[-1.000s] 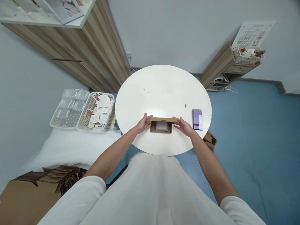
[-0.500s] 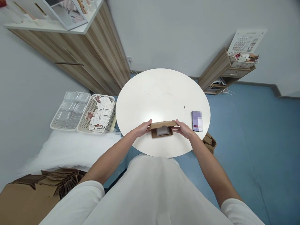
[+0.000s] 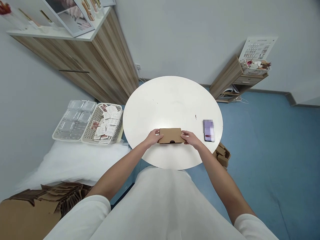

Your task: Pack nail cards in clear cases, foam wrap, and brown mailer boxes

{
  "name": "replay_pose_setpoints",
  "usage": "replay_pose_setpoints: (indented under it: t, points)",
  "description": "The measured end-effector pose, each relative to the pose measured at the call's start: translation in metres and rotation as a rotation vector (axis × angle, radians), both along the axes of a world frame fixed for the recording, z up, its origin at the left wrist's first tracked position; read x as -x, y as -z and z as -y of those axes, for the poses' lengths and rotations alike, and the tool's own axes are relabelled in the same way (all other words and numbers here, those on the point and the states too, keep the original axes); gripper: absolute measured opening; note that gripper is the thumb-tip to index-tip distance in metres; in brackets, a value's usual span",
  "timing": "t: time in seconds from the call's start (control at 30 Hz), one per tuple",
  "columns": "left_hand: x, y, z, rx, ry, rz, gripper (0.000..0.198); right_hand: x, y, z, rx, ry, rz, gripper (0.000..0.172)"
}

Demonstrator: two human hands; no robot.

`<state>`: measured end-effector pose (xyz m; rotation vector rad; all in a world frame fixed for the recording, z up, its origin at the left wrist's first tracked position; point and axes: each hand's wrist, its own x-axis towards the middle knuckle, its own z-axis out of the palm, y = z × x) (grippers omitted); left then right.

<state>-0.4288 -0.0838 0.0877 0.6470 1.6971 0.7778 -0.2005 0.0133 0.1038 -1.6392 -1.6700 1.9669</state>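
The left hand (image 3: pixel 153 137) is curled round one end of a closed brown cardboard box (image 3: pixel 170 135), its thumb pressed on the lid. The right hand (image 3: pixel 190 138) grips the opposite end the same way, fingers bent round the side and thumb on top. The box lies flat in the near half of a round white table (image 3: pixel 172 96), its half-round notch (image 3: pixel 172 142) facing the person. On the table's right side rests a phone (image 3: pixel 208 130), its screen partly pixelated. Below the table's right edge are small open cardboard boxes (image 3: pixel 222 156). Left of the table stand a white perforated basket (image 3: pixel 117 130) of printed cards and, beyond it, a tray (image 3: pixel 67 138) of clear plastic containers. Nearer the person, also left of the table, are soft white sheets (image 3: pixel 82 161) and folded cardboard (image 3: pixel 30 213). Wood-grain cabinets (image 3: pixel 115 60) stand behind the table, left and right.
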Motion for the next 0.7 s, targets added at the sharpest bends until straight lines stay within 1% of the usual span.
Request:
replay_pose_setpoints:
  t: [0.1, 0.23, 0.37, 0.5, 0.53, 0.6, 0.63, 0.7]
  points:
    - [0.000, 0.008, 0.008, 0.062, 0.053, -0.101, 0.068, -0.005, 0.012, 0.009, -0.066, -0.014, 0.090, 0.048]
    - [-0.006, 0.020, 0.020, 0.076, 0.083, -0.261, 0.075, -0.009, 0.034, 0.021, -0.165, 0.004, 0.207, 0.046]
    - [-0.012, 0.031, 0.024, 0.063, 0.118, -0.409, 0.072, -0.006, 0.053, 0.030, -0.251, 0.033, 0.330, 0.048]
    - [-0.018, 0.040, 0.026, 0.059, 0.191, -0.525, 0.066, -0.002, 0.061, 0.037, -0.294, -0.015, 0.349, 0.048]
    - [-0.019, 0.041, 0.028, 0.040, 0.203, -0.574, 0.063, -0.002, 0.061, 0.040, -0.336, -0.021, 0.349, 0.051]
    - [-0.022, 0.042, 0.034, -0.042, 0.244, -0.686, 0.059, -0.003, 0.060, 0.046, -0.484, -0.042, 0.350, 0.057]
    - [-0.023, 0.042, 0.037, -0.098, 0.281, -0.740, 0.057, -0.005, 0.059, 0.050, -0.575, -0.073, 0.348, 0.060]
    - [-0.025, 0.042, 0.045, -0.204, 0.378, -0.819, 0.054, -0.008, 0.057, 0.057, -0.722, -0.181, 0.340, 0.061]
